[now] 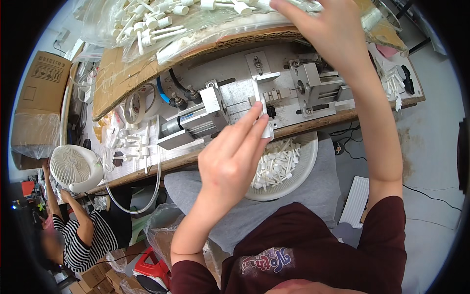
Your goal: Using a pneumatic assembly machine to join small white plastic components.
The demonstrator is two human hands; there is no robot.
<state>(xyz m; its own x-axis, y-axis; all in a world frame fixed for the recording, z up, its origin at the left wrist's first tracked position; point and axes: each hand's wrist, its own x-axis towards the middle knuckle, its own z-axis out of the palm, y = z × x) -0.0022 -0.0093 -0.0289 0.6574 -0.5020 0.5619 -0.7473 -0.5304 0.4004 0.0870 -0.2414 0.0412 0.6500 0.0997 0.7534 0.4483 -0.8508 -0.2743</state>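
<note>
My left hand [230,159] reaches over a metal clamping fixture [267,100] on the bench. Its first fingers lie together against a narrow white plastic piece [267,131] standing across the middle of the fixture; the thumb is hidden. At the upper edge, my right hand [333,34] stretches over a heap of white caps with long stems [159,22]. Its thumb is spread away from the other fingers, which the picture's edge partly cuts off. No held thing shows there. On my lap, below the fixture, a round white basket [312,164] holds many small white plastic parts [276,164].
A cardboard ledge [115,73] carries the bagged heap above the fixture. Pneumatic cylinders [198,115] with blue and black hoses flank it. To the left are a white fan [76,167], loose white parts [129,144] and a person in a striped shirt [93,240].
</note>
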